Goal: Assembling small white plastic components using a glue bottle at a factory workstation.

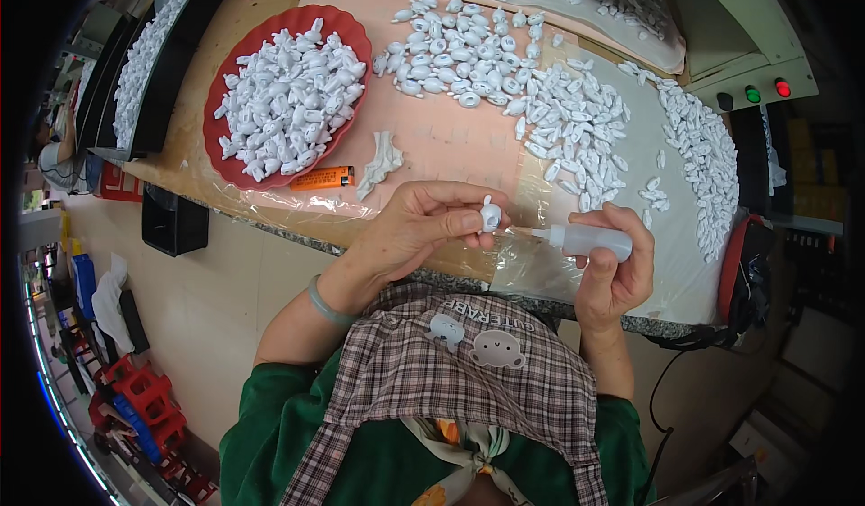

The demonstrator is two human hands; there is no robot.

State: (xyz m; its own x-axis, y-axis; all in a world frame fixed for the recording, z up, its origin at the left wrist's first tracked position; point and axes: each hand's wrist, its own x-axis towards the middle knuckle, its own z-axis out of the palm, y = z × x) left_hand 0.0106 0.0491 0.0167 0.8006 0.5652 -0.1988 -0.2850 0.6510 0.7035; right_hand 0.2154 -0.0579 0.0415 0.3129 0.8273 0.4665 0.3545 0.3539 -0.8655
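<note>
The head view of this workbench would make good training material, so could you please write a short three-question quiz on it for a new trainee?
1. True or false: the left hand pinches a small white figurine between its fingertips.
2. What does the right hand hold? A) an orange lighter B) a small squeeze bottle with a pointed nozzle C) a red dish
3. Fill the gap: the orange lighter lies on the bench just below the rim of the ____ dish heaped with white pieces.

Key: 1 true. 2 B, the squeeze bottle, with its nozzle aimed at the figurine. 3 red.
</note>
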